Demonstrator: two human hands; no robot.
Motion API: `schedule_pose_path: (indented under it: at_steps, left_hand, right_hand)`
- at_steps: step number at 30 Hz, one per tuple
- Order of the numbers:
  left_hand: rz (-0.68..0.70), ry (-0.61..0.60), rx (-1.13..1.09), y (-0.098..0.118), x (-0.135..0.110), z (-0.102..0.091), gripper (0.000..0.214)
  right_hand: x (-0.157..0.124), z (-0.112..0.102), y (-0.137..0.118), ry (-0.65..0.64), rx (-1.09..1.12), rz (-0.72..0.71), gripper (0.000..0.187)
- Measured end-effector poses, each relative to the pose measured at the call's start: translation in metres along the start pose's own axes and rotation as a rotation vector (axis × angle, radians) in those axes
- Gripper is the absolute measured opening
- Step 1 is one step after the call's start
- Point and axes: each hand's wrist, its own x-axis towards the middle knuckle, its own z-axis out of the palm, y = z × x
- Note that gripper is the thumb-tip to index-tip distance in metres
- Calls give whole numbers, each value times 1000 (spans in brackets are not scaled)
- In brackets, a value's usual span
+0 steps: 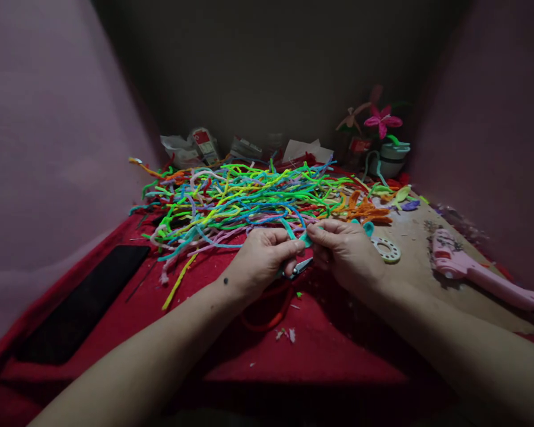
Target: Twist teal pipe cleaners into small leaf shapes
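My left hand (269, 255) pinches a turquoise pipe cleaner (307, 239) near the middle of the table. On the other side my right hand (345, 246) grips the same pipe cleaner between thumb and fingers, close to the left fingertips. Part of it is hidden by the fingers. Beneath the hands lies a pair of scissors (301, 268), its blades showing and its red handle (267, 323) in shadow. Just behind the hands spreads a big heap of colourful pipe cleaners (249, 196).
A black flat slab (86, 302) lies at left on the red cloth (329, 356). On the board (413, 284) at right are a pink glue gun (480, 273), a white ring with holes (388, 250) and orange pipe-cleaner pieces (360, 209). A pink flower (383, 121) stands by a pot (392, 159).
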Motion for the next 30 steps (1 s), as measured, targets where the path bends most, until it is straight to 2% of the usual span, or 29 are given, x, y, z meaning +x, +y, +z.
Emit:
schedule_pose_path:
  at_steps: [3, 7, 10, 15, 21, 26, 30]
  left_hand:
    - [18, 39, -1, 0, 0, 3, 30]
    - [51, 110, 32, 1, -2, 4, 30]
    - [78, 68, 67, 1, -2, 2, 32]
    - [62, -28, 96, 0, 0, -2, 25]
    - [60, 47, -104, -2, 3, 1, 7]
    - [90, 20, -155, -8, 5, 1, 13]
    - [139, 18, -138, -13, 6, 1, 9]
  right_hand:
    - [4, -1, 3, -43, 130, 83, 26]
    - [2, 1, 2, -65, 139, 76, 37]
    - [0, 0, 2, -96, 31, 53, 33]
    - [0, -2, 6, -50, -99, -2, 33]
    - [1, -2, 6, -20, -84, 27, 29]
    - [-3, 1, 0, -76, -110, 114, 18]
    - [-3, 2, -1, -101, -132, 143, 17]
